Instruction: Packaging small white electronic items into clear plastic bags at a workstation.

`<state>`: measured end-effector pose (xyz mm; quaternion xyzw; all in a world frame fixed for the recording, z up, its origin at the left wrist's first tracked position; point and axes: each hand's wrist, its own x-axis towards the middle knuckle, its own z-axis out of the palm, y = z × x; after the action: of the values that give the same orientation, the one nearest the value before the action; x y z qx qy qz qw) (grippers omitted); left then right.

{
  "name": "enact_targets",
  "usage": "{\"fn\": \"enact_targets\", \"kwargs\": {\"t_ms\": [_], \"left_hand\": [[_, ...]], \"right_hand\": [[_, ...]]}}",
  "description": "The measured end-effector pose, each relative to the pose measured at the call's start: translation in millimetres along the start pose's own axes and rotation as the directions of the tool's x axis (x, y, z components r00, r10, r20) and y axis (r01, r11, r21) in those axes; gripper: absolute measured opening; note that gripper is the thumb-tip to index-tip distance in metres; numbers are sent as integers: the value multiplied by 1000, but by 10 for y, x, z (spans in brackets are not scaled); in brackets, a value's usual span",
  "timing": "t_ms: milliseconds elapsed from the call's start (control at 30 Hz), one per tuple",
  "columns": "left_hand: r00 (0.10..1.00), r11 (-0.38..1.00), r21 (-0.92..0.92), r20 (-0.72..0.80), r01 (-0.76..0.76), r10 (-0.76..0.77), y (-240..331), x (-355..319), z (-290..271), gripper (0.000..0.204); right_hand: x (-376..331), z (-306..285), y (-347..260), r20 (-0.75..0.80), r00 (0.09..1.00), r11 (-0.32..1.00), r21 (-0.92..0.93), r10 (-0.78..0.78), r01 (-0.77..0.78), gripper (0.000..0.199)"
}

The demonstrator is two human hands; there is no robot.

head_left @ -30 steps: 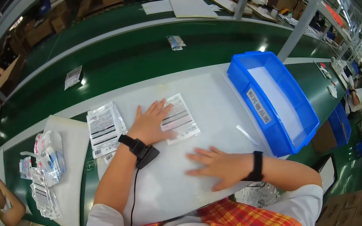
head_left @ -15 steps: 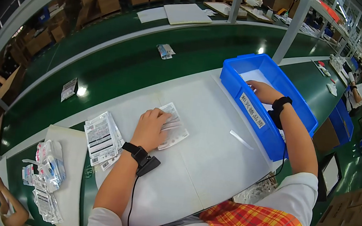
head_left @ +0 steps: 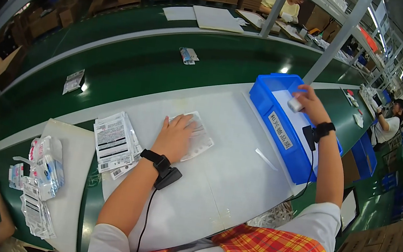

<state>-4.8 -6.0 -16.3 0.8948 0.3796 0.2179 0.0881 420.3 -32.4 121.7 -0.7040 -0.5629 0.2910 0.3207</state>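
Observation:
On the white work sheet [head_left: 214, 179], my left hand [head_left: 174, 135] lies flat with its fingers stretched out. Under them is a clear-and-white printed packet [head_left: 201, 144], partly covered by the hand. Just left of that, a fanned stack of silvery printed pouches [head_left: 116, 140] rests on the sheet. My right hand [head_left: 312, 103] is raised over the blue plastic bin [head_left: 285, 138] and pinches a small white object [head_left: 295, 105], slightly blurred, whose kind I cannot make out. White material [head_left: 287, 103] shows inside the bin, partly hidden by the right hand and forearm.
At the left, crumpled plastic packs [head_left: 46, 166] and more silvery pouches [head_left: 37, 211] lie on a pale board [head_left: 76, 175]. Two small packets [head_left: 189, 56] [head_left: 74, 82] sit on the green belt beyond. A clear strip [head_left: 266, 159] is beside the bin. Metal posts [head_left: 340, 40] stand behind it.
My right hand has come up out of the bin, now with a small white object in its fingers. My left hand stays on the packet. The whole view has shifted slightly.

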Motion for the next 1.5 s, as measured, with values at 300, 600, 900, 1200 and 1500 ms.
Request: {"fn": "enact_targets", "kwargs": {"t_ms": [300,600,900,1200,1500], "left_hand": [[996,998,12,65,62,-63,-19,-44,95,55],[986,991,-52,120,123,-116,6,-13,-63,44],[966,951,-214,177,225,-188,-23,-25,-114,50],[959,957,113,72,265,-274,342,-167,-125,62],[990,958,-256,-15,132,-140,-131,-21,-327,54]], "right_hand": [[-678,1420,-1122,135,921,813,528,-366,246,50],[-550,2534,-810,112,917,924,73,-382,376,56],[-709,2520,-804,332,819,835,-139,-468,533,60],[-517,2609,-788,255,933,968,63,-253,245,44],[-414,2557,-629,138,932,887,381,-334,261,28]]}}
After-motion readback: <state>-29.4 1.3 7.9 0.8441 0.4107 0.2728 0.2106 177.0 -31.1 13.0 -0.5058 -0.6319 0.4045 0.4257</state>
